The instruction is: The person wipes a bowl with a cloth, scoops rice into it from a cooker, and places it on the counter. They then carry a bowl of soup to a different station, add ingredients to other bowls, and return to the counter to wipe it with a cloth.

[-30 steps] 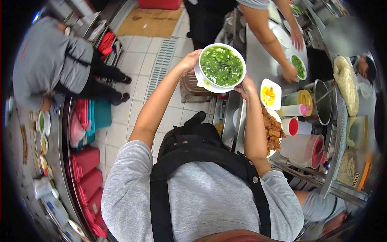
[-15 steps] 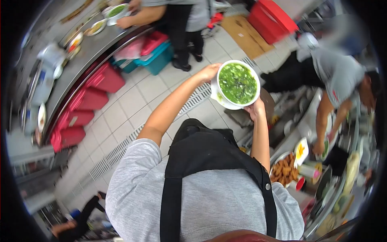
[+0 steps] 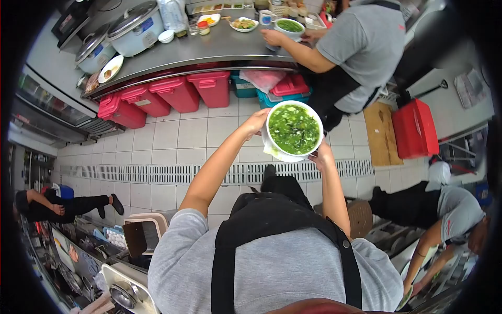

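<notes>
Held out in front of me is a white bowl of green soup point(image 3: 294, 129), full of chopped greens and pale egg-like strands, with a white plate point(image 3: 275, 152) showing beneath it. My left hand point(image 3: 256, 123) grips the left side of the bowl and plate. On the lower right, my right hand point(image 3: 322, 155) holds the same bowl and plate, with some fingers hidden underneath. The bowl stands roughly level over the tiled floor.
A steel counter point(image 3: 172, 57) runs ahead, with red bins point(image 3: 172, 94) below it. There a co-worker point(image 3: 361, 47) handles another green soup bowl point(image 3: 289, 29). Another person point(image 3: 455, 214) bends at the right. A red box point(image 3: 415, 128) stands on cardboard point(image 3: 384, 136). A floor drain point(image 3: 172, 174) crosses the tiles.
My body has turned, so the steel counter now lies straight ahead instead of to the left. The soup bowl stays in both hands and sits slightly lower and further left in view.
</notes>
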Demonstrator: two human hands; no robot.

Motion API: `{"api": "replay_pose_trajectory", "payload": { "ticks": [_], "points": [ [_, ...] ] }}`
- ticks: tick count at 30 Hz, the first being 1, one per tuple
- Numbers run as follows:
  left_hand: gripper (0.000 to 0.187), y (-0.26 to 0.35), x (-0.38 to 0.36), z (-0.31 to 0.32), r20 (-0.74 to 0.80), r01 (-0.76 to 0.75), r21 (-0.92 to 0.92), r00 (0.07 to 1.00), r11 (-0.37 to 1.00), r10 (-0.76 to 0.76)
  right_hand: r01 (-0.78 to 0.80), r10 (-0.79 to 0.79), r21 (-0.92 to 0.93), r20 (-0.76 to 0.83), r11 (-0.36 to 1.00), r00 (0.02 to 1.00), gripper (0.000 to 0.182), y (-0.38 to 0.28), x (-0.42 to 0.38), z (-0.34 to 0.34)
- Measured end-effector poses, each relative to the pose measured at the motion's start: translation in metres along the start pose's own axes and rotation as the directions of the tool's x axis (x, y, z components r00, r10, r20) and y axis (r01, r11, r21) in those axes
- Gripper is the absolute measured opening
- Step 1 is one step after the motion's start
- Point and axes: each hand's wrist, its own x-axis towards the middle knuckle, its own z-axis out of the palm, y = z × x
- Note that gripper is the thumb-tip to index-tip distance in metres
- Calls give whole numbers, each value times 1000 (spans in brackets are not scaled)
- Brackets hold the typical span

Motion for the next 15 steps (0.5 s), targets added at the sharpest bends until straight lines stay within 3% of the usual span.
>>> {"api": "replay_pose_trajectory", "payload": {
  "ticks": [10, 15],
  "points": [
    [39, 37, 79, -169, -261, -81, -98, 964, 992, 52, 49, -23, -137, 179, 989, 984, 51, -82, 153, 160],
    [38, 84, 119, -232, -215, -57, -171, 976, 984, 19, 75, -43, -120, 247, 990, 968, 52, -126, 208, 219]
  ]
}}
